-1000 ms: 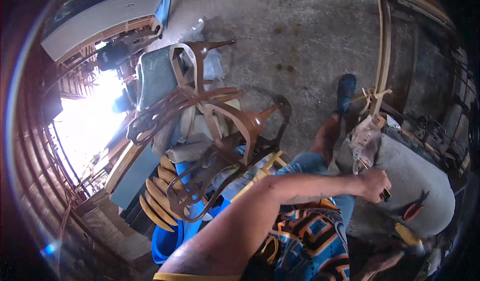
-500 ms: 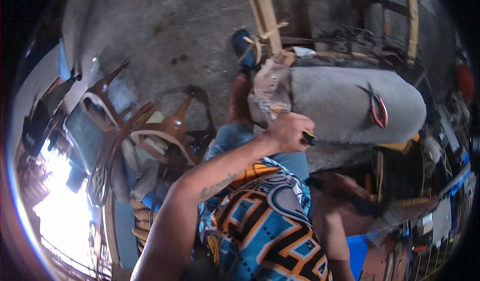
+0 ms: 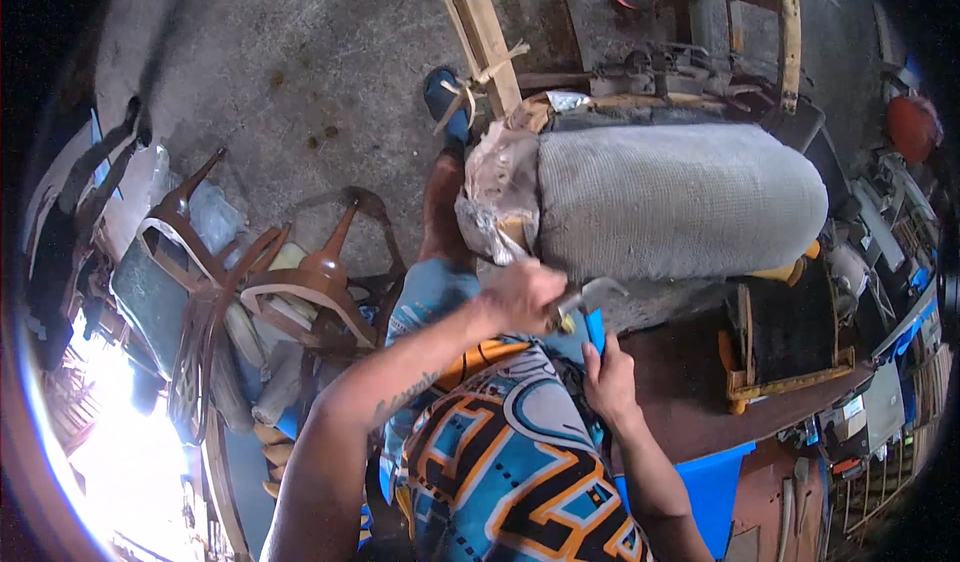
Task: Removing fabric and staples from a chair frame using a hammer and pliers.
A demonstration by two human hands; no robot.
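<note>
My left hand (image 3: 525, 297) is closed around a tool, probably a screwdriver or chisel, whose yellow-and-black handle end (image 3: 567, 323) pokes out on the right. Its tip is hard to make out near the torn covering (image 3: 500, 177) at the left end of a grey padded furniture piece (image 3: 680, 197). My right hand (image 3: 611, 374) grips the blue handle of a hammer (image 3: 602, 292). The curved metal head is close beside the yellow handle end; I cannot tell whether they touch.
Brown wooden chair parts (image 3: 310, 282) lie to the left. A wooden post (image 3: 485, 37) with a tied strip stands beyond the torn end. A dark panel with a yellow wooden frame (image 3: 740, 377) and a blue sheet (image 3: 712, 482) are at right. A red rounded object (image 3: 912, 128) sits far right.
My right hand has come up from the lower right with the hammer, next to my left hand. The red-handled pliers no longer lie on the grey padding. The view has shifted slightly.
</note>
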